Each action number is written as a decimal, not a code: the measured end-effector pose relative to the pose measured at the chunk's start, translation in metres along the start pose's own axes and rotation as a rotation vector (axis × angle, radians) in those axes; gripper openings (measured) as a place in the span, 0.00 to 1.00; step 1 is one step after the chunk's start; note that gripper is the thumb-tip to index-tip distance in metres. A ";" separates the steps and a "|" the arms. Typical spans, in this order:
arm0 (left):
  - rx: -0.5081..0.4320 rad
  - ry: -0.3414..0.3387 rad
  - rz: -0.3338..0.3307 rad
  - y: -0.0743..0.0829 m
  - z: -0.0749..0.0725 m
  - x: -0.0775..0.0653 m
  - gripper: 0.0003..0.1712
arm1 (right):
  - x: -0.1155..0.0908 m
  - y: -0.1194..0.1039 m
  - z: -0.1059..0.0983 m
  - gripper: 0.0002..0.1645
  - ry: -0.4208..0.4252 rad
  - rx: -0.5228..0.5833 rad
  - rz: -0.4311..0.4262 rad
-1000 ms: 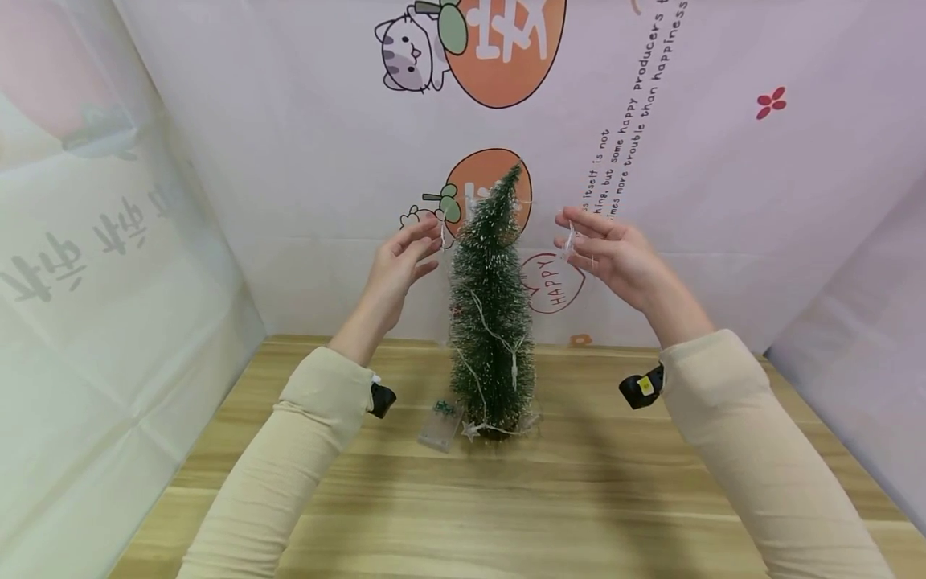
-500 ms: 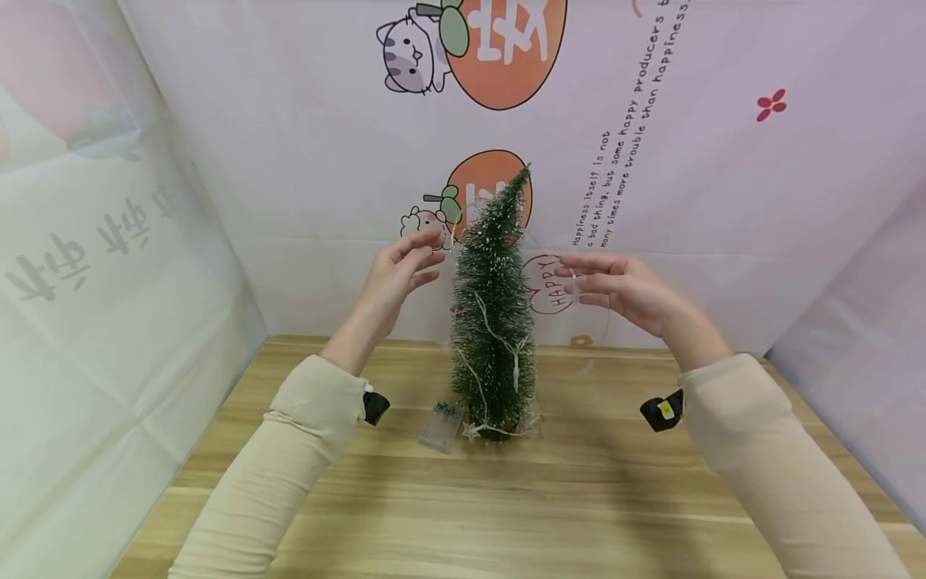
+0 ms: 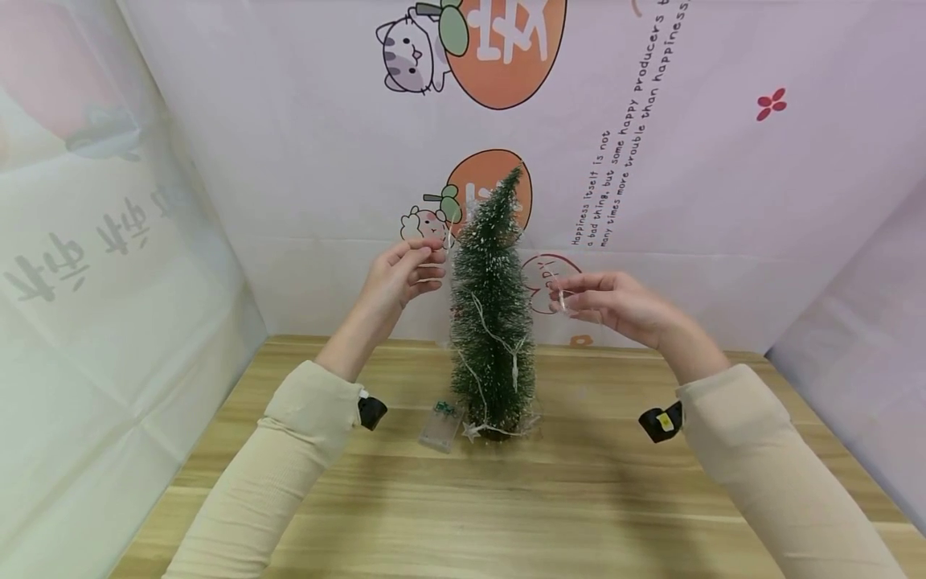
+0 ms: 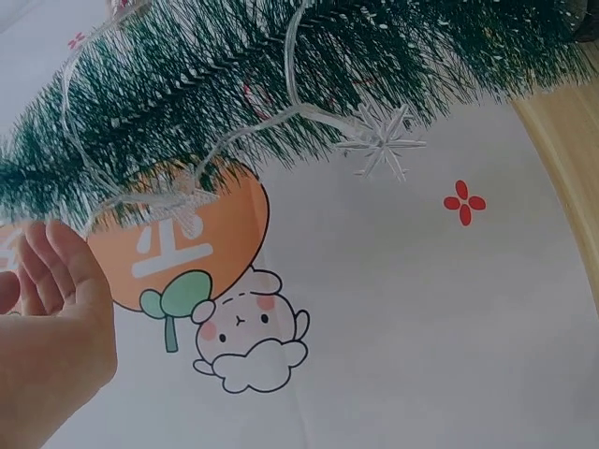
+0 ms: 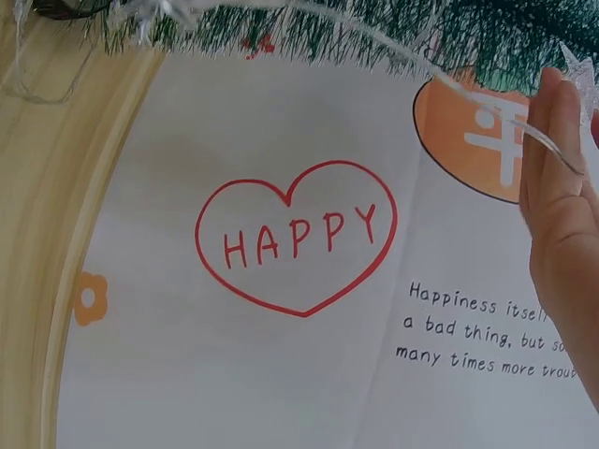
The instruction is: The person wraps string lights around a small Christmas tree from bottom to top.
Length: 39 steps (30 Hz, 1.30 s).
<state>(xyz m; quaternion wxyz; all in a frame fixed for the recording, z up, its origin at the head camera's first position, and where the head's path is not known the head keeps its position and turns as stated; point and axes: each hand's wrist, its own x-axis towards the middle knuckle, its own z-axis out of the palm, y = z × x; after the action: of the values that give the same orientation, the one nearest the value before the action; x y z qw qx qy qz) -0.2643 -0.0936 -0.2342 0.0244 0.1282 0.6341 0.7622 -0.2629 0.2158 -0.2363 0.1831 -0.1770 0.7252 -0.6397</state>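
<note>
A small green artificial Christmas tree (image 3: 493,305) with frosted tips stands upright on the table, its top bent to the right. Clear string lights (image 3: 483,322) wind around it; a snowflake-shaped light (image 4: 379,142) hangs at its side in the left wrist view. My right hand (image 3: 625,310), right of the tree, pinches the loose end of the string lights; a star light (image 5: 582,79) shows at the fingertips in the right wrist view. On the tree's left, my left hand (image 3: 399,277) is raised with loosely bent fingers, fingertips right beside a strand and holding nothing visible.
A clear battery box (image 3: 440,428) lies on the wooden table (image 3: 463,515) left of the tree base. One star light (image 3: 471,432) rests at the base. Behind rises a printed backdrop (image 3: 289,161), with white sheet walls at both sides.
My right hand has come down along the tree's right side with the string lights. My left hand has dropped slightly, away from the strand it was touching. The treetop swayed right and back.
</note>
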 end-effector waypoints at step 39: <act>0.319 -0.168 0.063 -0.001 0.035 -0.019 0.14 | 0.014 -0.033 0.060 0.12 -0.008 0.135 -0.015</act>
<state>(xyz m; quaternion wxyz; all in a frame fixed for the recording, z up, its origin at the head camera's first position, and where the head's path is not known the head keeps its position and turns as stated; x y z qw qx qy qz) -0.2383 -0.0639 -0.2325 0.0329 0.2135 0.7384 0.6389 -0.2450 0.1533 -0.2109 0.1928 -0.1724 0.6782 -0.6879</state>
